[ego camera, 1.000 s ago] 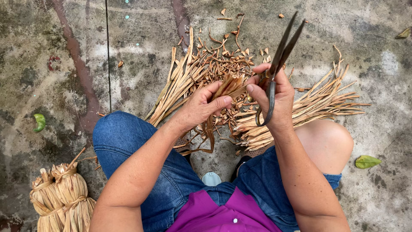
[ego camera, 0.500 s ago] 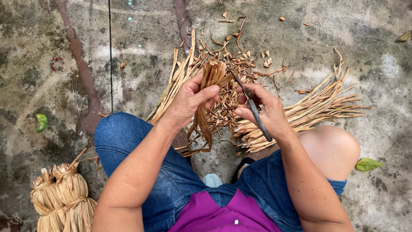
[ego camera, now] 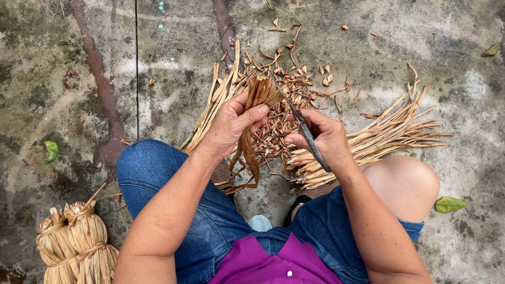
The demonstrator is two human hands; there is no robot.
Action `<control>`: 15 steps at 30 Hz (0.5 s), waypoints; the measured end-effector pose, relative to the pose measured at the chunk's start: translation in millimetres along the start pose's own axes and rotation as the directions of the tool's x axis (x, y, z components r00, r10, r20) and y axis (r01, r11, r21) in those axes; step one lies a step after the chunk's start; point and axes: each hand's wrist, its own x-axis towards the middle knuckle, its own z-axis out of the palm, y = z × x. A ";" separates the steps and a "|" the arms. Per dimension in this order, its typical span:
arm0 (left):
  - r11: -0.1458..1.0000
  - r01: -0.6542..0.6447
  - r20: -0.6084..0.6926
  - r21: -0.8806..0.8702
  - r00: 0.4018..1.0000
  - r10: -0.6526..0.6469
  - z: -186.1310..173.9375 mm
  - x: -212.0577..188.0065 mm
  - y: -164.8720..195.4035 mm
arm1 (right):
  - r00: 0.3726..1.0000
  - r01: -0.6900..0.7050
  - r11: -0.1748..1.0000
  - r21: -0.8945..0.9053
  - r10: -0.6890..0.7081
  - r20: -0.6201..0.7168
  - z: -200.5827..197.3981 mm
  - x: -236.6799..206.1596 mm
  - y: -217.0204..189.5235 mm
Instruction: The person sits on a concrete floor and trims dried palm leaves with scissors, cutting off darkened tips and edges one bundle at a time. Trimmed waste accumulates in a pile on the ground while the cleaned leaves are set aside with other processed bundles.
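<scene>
My left hand (ego camera: 234,123) grips a small bunch of dried brown leaf strips (ego camera: 259,94), holding it upright with the loose ends trailing down past my wrist. My right hand (ego camera: 322,135) holds a pair of dark scissors (ego camera: 301,123), whose blades point up and left onto the top of the bunch. Both hands are over my knees, above a scatter of cut leaf scraps (ego camera: 294,79) on the concrete floor.
A pile of long dried strips (ego camera: 389,131) lies to the right and another (ego camera: 218,100) to the left of my hands. Two tied straw bundles (ego camera: 79,242) stand at the lower left. Green leaves (ego camera: 51,151) (ego camera: 450,204) lie on the floor.
My right hand lowered the scissors from pointing up and away and brought the blades onto the bunch. My left hand raised and turned the bunch upright.
</scene>
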 end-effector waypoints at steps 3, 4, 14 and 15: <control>1.000 0.003 0.020 0.005 1.000 -0.003 -1.4 0.3 -0.8 | 1.000 0.001 1.000 -0.004 -0.001 -0.011 0.4 0.1 3.7; 1.000 0.010 0.020 0.008 1.000 -0.010 -1.7 0.1 -0.9 | 1.000 -0.002 1.000 -0.010 0.002 -0.015 -0.5 0.0 4.6; 0.960 -0.179 -0.088 0.215 0.976 0.202 4.8 4.5 -9.4 | 0.999 0.009 0.984 0.175 0.000 -0.051 14.4 15.1 15.3; 0.954 -0.213 -0.086 0.209 0.968 0.235 7.6 5.4 -12.0 | 0.999 0.000 0.982 0.187 0.009 -0.047 23.7 15.6 18.1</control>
